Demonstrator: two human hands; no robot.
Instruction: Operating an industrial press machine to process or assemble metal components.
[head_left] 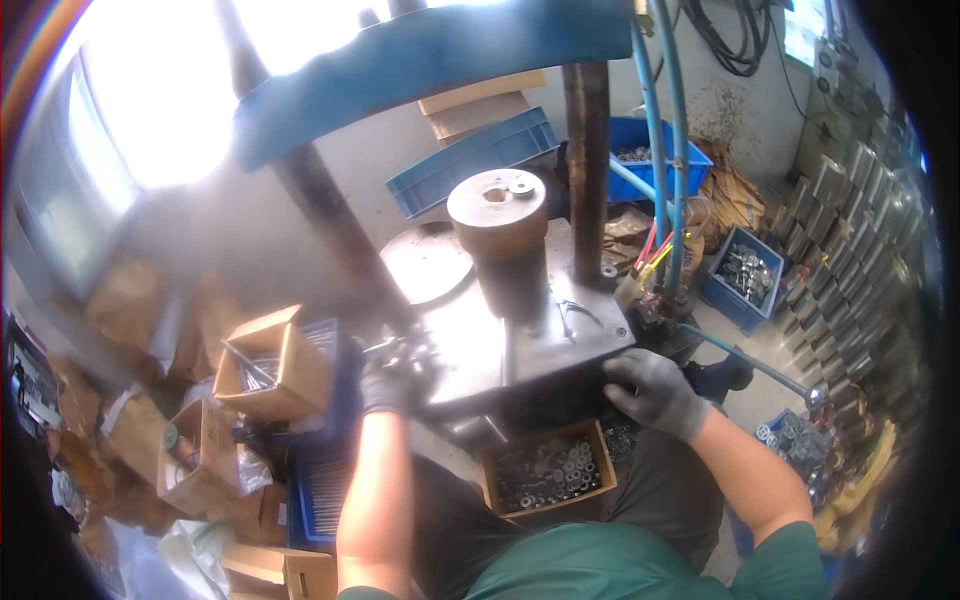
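My left hand (388, 384), in a dark grey glove, reaches to the left front edge of the steel press table (575, 345). Its fingers blur into a bright cluster of small metal parts (412, 352), so their grip cannot be made out. Off the table's right front corner hovers my right hand (660, 392), also gloved, its fingers loosely bent and apart with nothing visible in them. A thick metal cylinder (500, 235) stands on the table, carrying a small washer-like ring (521, 186) beside its central hole. A thin tool (566, 315) lies to its right.
Between my knees sits an open box (604, 458) of small rings. Cartons (285, 370) and a blue crate (325, 500) of rods crowd the left. A blue bin (735, 310) of metal parts and stacked metal cylinders (835, 270) stand right. Press columns (588, 170) rise behind.
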